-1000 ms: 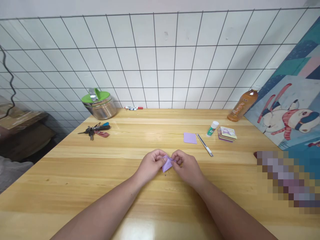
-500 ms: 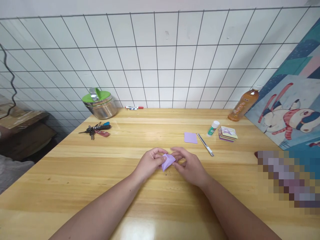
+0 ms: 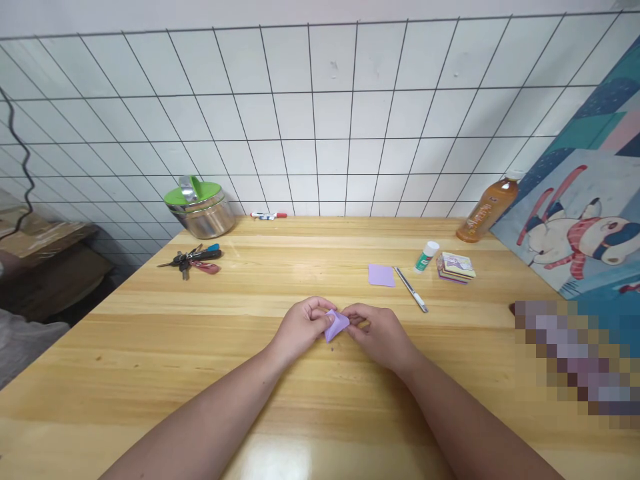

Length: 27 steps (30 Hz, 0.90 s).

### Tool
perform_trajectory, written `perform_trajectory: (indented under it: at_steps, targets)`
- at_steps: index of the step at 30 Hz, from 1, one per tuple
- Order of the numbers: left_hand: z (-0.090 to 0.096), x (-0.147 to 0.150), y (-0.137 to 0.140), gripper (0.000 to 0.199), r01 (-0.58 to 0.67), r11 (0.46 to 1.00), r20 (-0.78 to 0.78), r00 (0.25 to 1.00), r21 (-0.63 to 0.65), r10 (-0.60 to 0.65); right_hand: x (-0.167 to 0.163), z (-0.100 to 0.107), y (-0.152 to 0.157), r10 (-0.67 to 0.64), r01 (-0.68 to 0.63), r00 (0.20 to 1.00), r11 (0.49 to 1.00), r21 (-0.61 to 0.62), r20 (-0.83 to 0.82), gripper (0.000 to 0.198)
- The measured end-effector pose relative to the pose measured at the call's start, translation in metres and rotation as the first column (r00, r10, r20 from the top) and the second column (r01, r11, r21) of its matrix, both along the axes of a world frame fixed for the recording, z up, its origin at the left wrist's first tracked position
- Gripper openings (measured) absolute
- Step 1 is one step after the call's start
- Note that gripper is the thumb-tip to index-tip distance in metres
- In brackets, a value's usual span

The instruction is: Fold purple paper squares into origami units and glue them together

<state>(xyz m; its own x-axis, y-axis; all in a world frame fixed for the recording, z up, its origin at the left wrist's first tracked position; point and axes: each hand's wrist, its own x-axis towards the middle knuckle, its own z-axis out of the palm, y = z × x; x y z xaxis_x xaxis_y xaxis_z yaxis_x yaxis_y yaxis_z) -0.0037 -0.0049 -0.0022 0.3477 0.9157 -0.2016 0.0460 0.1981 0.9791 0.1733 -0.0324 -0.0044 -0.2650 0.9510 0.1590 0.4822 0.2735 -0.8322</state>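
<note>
A small folded piece of purple paper (image 3: 337, 326) is held between my hands, just above the wooden table (image 3: 210, 393). My left hand (image 3: 303, 325) pinches its left side, thumb on top. At the paper's right corner, the thumb and fingers of my right hand (image 3: 376, 331) close on the edge. A tiny dark speck (image 3: 332, 349) lies on the wood below the paper. Beyond my right hand rest a flat purple paper square (image 3: 381, 275) and a slim utility knife (image 3: 411, 290).
A glue stick (image 3: 427, 257) and a stack of coloured paper (image 3: 455, 267) stand at right, a tea bottle (image 3: 487, 208) behind them. At left are keys (image 3: 193, 259) and a steel pot with green lid (image 3: 203, 210). A marker (image 3: 269, 215) lies by the tiled wall.
My right hand's fingers have drawn together at the paper's right corner; its index finger has come down. The folded paper has turned slightly. My left hand has barely moved.
</note>
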Motion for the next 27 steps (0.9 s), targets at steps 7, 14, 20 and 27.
perform_trajectory:
  at_steps: [7,14,20,27]
  targets:
    - [-0.002,-0.001,0.001,0.026,-0.006,1.0,0.002,1.0,0.005,0.006,0.002,-0.001,-0.001,0.018,-0.018,0.999,1.0,0.016,0.04,0.032]
    - [-0.001,-0.001,0.0,0.024,0.007,1.0,0.012,1.0,0.007,-0.007,0.003,0.001,0.001,-0.014,0.005,0.99,0.998,0.062,0.139,0.023]
    - [0.005,0.002,-0.004,0.03,0.058,0.996,0.138,0.989,-0.069,-0.048,0.002,0.005,0.0,-0.011,0.005,0.995,0.998,0.062,0.104,0.017]
    - [0.005,0.003,-0.003,0.025,-0.005,1.0,0.077,0.997,0.013,0.004,0.001,0.002,0.002,-0.079,0.065,0.986,0.993,-0.099,-0.149,0.045]
